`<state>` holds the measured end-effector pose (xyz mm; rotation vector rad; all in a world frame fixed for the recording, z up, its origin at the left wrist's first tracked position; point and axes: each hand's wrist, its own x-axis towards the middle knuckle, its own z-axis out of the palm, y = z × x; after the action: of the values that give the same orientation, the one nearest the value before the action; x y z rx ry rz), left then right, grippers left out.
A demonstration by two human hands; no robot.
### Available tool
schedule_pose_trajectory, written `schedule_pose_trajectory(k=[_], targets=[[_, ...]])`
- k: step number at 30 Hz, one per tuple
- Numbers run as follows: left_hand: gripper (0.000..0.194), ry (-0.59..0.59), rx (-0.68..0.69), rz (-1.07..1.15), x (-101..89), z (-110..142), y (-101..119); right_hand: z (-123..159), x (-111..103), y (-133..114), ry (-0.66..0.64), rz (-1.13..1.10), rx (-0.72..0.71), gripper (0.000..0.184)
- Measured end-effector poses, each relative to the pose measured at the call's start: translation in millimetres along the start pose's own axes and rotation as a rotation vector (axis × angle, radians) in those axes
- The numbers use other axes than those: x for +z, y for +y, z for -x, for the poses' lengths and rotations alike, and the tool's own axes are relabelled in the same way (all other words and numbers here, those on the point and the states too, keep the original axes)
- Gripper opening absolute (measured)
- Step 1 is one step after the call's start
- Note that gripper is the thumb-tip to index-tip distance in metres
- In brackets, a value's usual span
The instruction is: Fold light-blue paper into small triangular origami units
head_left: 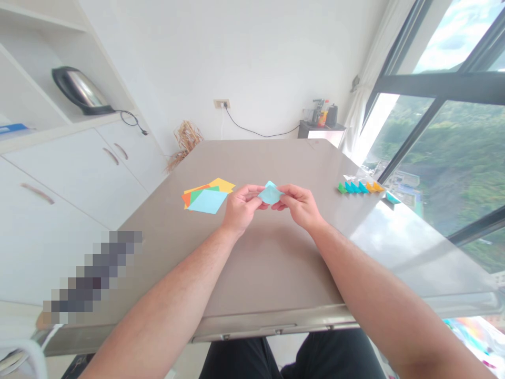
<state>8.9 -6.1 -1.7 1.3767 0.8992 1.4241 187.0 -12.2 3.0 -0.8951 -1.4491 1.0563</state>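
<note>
Between my two hands, above the middle of the table, is a small folded piece of light blue paper [270, 193], roughly diamond-shaped with a point at the top. My left hand [242, 208] pinches its left corner between thumb and fingers. On the opposite side, my right hand [300, 204] grips the right corner in the same way. Left of my left hand lies a fanned stack of coloured paper sheets [208, 201], light blue on top, with green, orange and yellow showing beneath. Some fingertips are hidden behind the folded paper.
On the table's [272, 273] right side stands a row of several small folded paper boats [358, 188], green, blue and orange. A separate blue folded paper piece [392, 198] sits near the window edge. A pixelated dark area [94, 276] covers the left table edge.
</note>
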Motion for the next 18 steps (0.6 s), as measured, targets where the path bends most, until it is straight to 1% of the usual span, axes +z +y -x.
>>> schedule_pose_trajectory(k=[8,13,18], targets=[[0.022,0.023,-0.016,-0.011,0.5,0.6,1.4,0.3,-1.0,0.4,-0.004,0.002,-0.013,0.028],[0.02,0.09,-0.059,0.008,3.4,0.5,2.1,0.4,-0.2,1.6,-0.003,-0.021,-0.001,0.035],[0.017,0.152,-0.111,0.059,7.8,0.5,5.0,0.3,1.3,0.2,0.01,-0.098,0.058,0.032]])
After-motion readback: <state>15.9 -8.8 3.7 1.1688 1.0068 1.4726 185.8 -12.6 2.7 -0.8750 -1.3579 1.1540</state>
